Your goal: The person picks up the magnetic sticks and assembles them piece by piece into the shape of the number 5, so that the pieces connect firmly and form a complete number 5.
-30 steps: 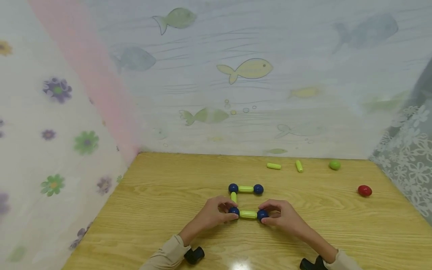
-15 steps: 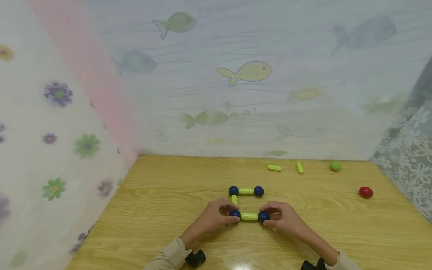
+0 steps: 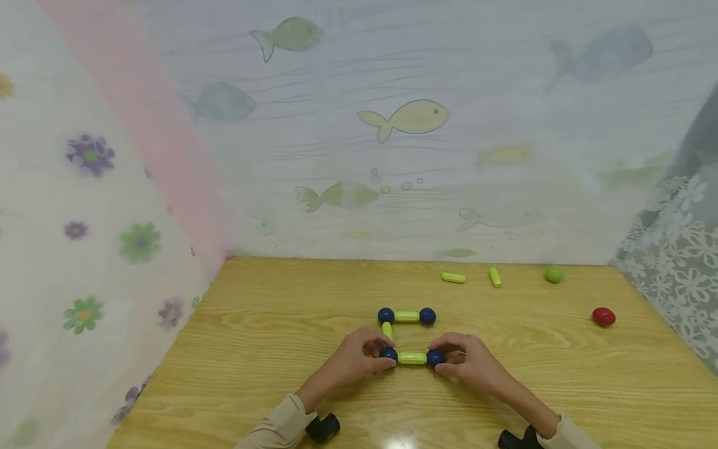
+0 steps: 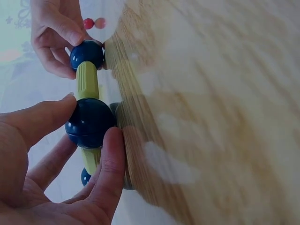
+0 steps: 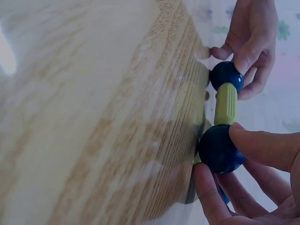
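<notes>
Since the frame point(image 3: 412, 358) of blue balls and yellow sticks has near, left and far sides, you seem to have three done, with the right side left open. It lies mid-worktop point(image 3: 280, 299), between your hands: the left hand point(image 3: 356, 357) pinches its near left ball point(image 3: 388, 356), the right hand point(image 3: 470, 363) its near right ball point(image 3: 435, 358). Farther off, two loose sticks point(image 3: 453, 277), a green ball point(image 3: 554, 274) and, rightmost, a red ball point(image 3: 603, 317) lie unattached.
</notes>
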